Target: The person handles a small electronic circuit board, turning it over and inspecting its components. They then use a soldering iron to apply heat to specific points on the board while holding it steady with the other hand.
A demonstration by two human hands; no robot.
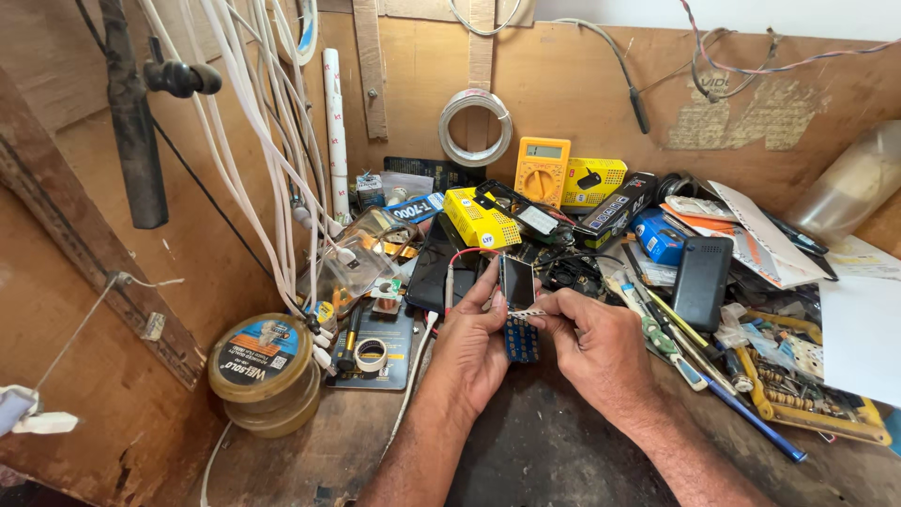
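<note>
- Near the front edge of the bench (563,451), both forearms come in from below and meet at the middle.
- Left hand (474,343): fingers curled close, thumb and fingertips pinching the left edge of a small phone (517,305) whose screen part stands upright over a blue keypad board (521,340).
- Right hand (596,343): also closed narrow, fingertips gripping the phone's lower right edge where screen meets board.
- Phone, held just above the bench between the two hands: it looks light, thin and stiff, but opened up like this I judge it fragile; the screen glass is likely slick and the joint between screen and board weak. Best held by the side edges, as now, not by the screen face or the bare board.
- Farther right: a black handset (701,282) lies amid pens and tools.
- Farther left: tape rolls (263,371).
- Far back: a yellow meter (542,169) leans against the wooden wall.
</note>
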